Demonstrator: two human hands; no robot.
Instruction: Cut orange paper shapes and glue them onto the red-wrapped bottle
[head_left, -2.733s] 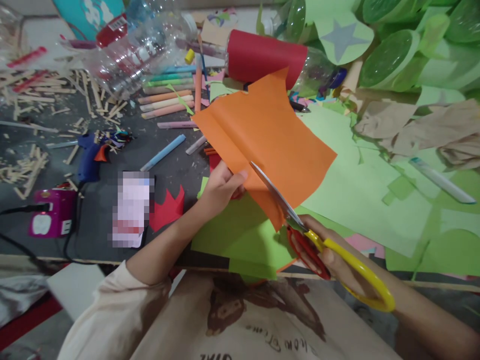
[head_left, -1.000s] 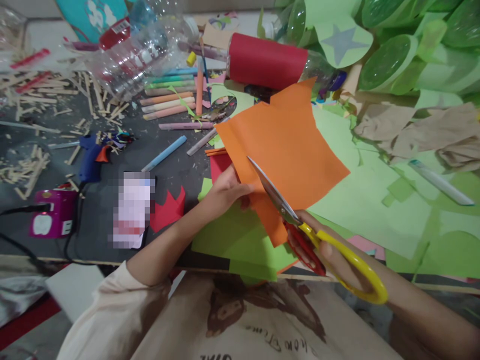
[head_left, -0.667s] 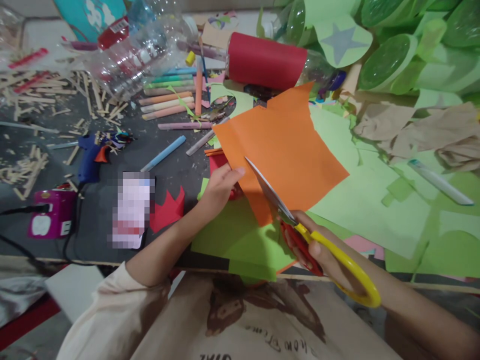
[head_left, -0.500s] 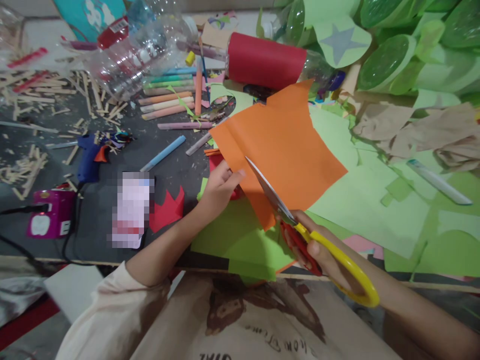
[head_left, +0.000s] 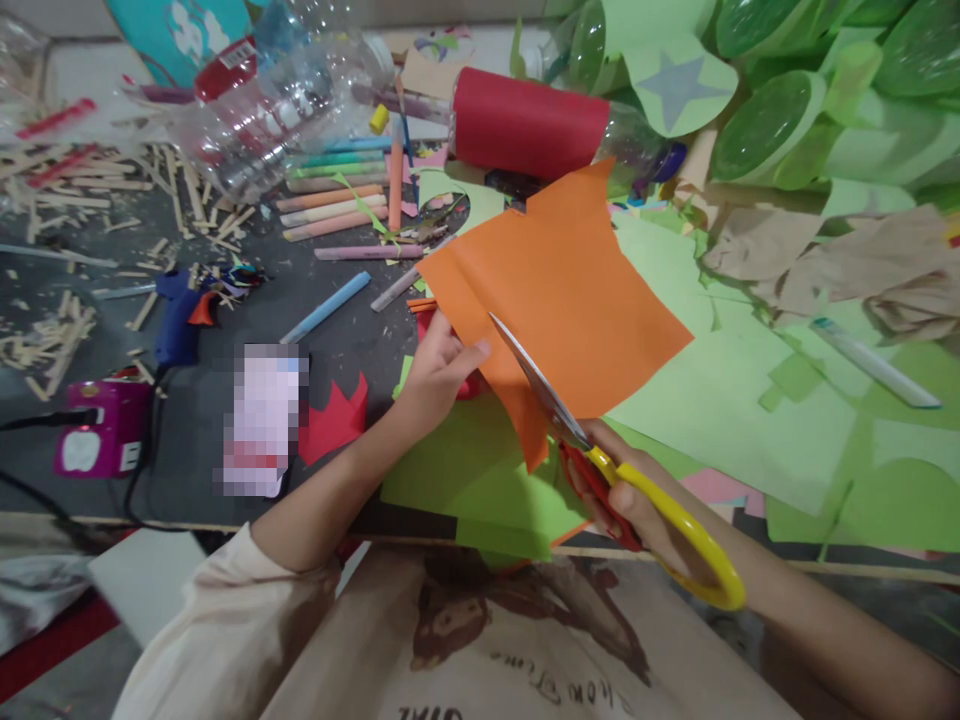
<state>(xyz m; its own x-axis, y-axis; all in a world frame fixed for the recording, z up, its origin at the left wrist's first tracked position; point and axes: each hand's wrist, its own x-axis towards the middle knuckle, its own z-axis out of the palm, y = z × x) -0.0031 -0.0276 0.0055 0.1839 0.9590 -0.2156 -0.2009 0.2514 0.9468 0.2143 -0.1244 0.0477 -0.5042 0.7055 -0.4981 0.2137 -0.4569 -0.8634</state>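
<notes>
My left hand (head_left: 442, 370) pinches the left edge of a sheet of orange paper (head_left: 577, 300), thumb on top. In my right hand (head_left: 637, 500) are scissors (head_left: 600, 460) with one yellow and one red handle. Their blades reach up and left into the orange paper, the upper blade lying over its face and the lower one hidden beneath. A cut strip hangs down to the left of the blades. Green paper (head_left: 450, 480) lies under the orange sheet, and a red paper crown shape (head_left: 337, 420) rests left of my left forearm.
A phone (head_left: 262, 420), a blue glue gun (head_left: 176, 310) and a purple box with a cable (head_left: 101, 430) lie at left. Markers (head_left: 337, 200), plastic bottles (head_left: 277, 110) and a red-wrapped bottle (head_left: 532, 120) lie behind. Brown crumpled paper (head_left: 847, 260) is at right.
The scissor handles have swung slightly closer together and left. The lower tip of the orange strip has dropped a little, and the sheet has shifted slightly left.
</notes>
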